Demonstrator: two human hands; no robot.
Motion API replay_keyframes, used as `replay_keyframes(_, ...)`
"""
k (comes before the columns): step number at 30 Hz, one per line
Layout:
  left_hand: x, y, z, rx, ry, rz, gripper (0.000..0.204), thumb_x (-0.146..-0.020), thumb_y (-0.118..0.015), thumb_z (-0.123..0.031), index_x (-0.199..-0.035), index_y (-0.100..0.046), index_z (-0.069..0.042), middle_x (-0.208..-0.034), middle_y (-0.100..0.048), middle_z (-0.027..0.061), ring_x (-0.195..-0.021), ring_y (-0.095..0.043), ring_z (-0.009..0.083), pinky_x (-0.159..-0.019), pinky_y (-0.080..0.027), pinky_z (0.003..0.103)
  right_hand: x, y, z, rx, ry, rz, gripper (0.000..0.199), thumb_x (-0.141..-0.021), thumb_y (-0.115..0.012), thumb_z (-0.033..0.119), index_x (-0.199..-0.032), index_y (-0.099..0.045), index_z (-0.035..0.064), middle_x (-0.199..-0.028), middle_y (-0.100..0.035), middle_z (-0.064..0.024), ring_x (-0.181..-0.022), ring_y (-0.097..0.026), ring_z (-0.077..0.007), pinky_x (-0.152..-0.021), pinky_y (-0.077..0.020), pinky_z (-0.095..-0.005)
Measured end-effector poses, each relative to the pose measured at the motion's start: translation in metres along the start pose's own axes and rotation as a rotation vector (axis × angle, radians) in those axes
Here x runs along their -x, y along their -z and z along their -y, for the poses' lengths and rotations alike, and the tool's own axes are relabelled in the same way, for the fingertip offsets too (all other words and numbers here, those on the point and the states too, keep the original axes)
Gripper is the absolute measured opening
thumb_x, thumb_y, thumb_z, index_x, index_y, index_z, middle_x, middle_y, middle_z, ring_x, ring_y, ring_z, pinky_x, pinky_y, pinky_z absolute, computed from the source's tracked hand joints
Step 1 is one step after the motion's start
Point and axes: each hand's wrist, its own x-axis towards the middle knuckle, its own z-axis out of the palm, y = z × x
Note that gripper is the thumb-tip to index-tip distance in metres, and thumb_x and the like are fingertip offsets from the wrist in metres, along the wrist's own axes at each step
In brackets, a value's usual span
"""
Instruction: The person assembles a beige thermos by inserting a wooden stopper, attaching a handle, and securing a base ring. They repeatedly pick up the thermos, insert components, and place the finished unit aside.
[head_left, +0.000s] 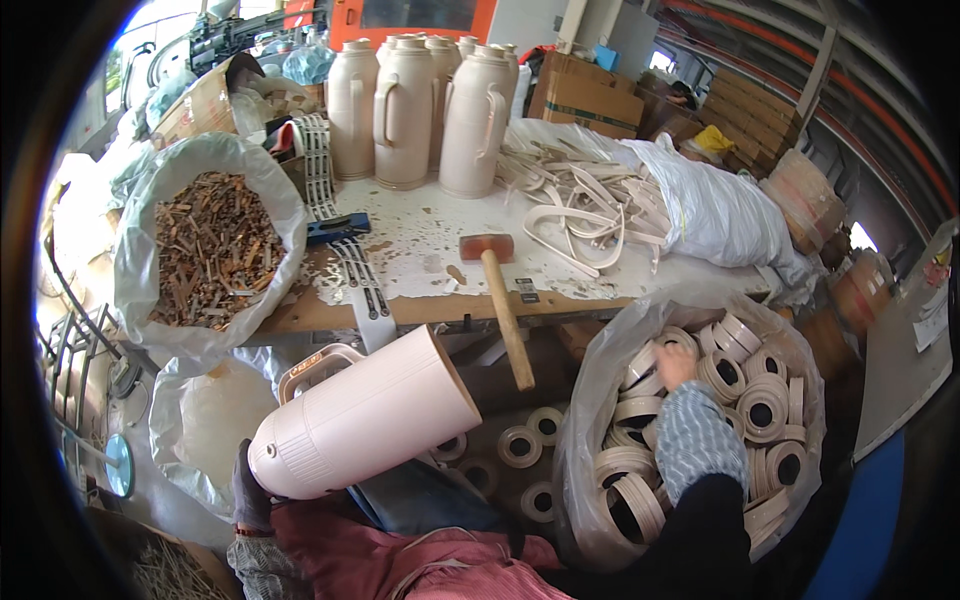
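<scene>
Left hand [250,490] grips tilted flask [365,415], open end up-right; right hand [678,365] grabbing ring [655,352].

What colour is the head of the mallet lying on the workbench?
Reddish-brown; the mallet head shows best in the head view, on a pale wooden handle.

- Flask [365,425]: a pale pink plastic body with a handle, lying tilted across the lap, base toward the lower left, open mouth toward the upper right below the table edge.
- Rings [760,405]: cream plastic collars heaped loose in a clear bag at the right, lying at all angles; one seems gripped, though the fingers hide it.
</scene>
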Motion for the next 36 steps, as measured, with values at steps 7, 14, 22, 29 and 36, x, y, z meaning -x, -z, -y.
replay_keyframes(7, 0.035, 0.038, -0.009, 0.596, 0.195, -0.097, 0.026, -0.101, -0.04, -0.025, -0.108, -0.056, -0.006, -0.1, -0.063, 0.0085, -0.089, -0.061, 0.0173, -0.077, -0.05, 0.031, 0.005, 0.033, 0.013, -0.163, 0.052, 0.234, 0.039, -0.076, -0.062, 0.002, -0.114, -0.056, 0.0102, -0.108, -0.055, -0.011, -0.108, -0.051, -0.0336, -0.086, -0.0426, -0.0463)
replay_keyframes(14, 0.055, 0.04, 0.005, 0.545, 0.208, -0.115, 0.028, -0.101, -0.039, -0.024, -0.117, -0.053, -0.005, -0.105, -0.062, 0.0098, -0.092, -0.062, 0.0182, -0.078, -0.052, 0.031, -0.012, 0.039, 0.043, -0.205, -0.034, 0.399, 0.05, -0.075, -0.068, 0.005, -0.12, -0.046, 0.0098, -0.121, -0.048, -0.0168, -0.101, -0.059, -0.0371, -0.084, -0.0489, -0.0475)
replay_keyframes(22, 0.053, 0.042, -0.007, 0.566, 0.26, -0.11, 0.033, -0.1, -0.041, -0.029, -0.123, -0.049, -0.006, -0.109, -0.061, 0.0109, -0.096, -0.062, 0.02, -0.08, -0.052, 0.031, -0.005, 0.046, 0.045, -0.185, 0.175, 0.145, 0.049, -0.072, -0.068, 0.005, -0.118, -0.055, 0.0143, -0.12, -0.05, -0.0124, -0.111, -0.048, -0.0328, -0.091, -0.0403, -0.0442)
replay_keyframes(29, 0.043, 0.028, -0.002, 0.56, 0.199, -0.089, 0.029, -0.102, -0.036, -0.025, -0.116, -0.052, -0.005, -0.108, -0.062, 0.0107, -0.095, -0.061, 0.0195, -0.081, -0.052, 0.033, 0.005, 0.026, 0.018, -0.084, 0.216, 0.23, 0.048, -0.053, -0.085, 0.026, -0.093, -0.063, 0.011, -0.1, -0.061, -0.007, -0.105, -0.049, -0.0284, -0.092, -0.0312, -0.0437)
replay_keyframes(36, 0.045, 0.035, 0.009, 1.123, 0.614, -0.18, 0.044, -0.099, -0.041, -0.041, -0.122, -0.057, -0.006, -0.11, -0.066, 0.0101, -0.097, -0.064, 0.023, -0.088, -0.05, 0.037, 0.019, 0.15, 0.077, -0.677, 0.068, -0.052, 0.027, -0.064, -0.078, 0.011, -0.071, -0.053, 0.0041, -0.094, -0.053, -0.0122, -0.09, -0.051, -0.0329, -0.078, -0.0431, -0.0391)
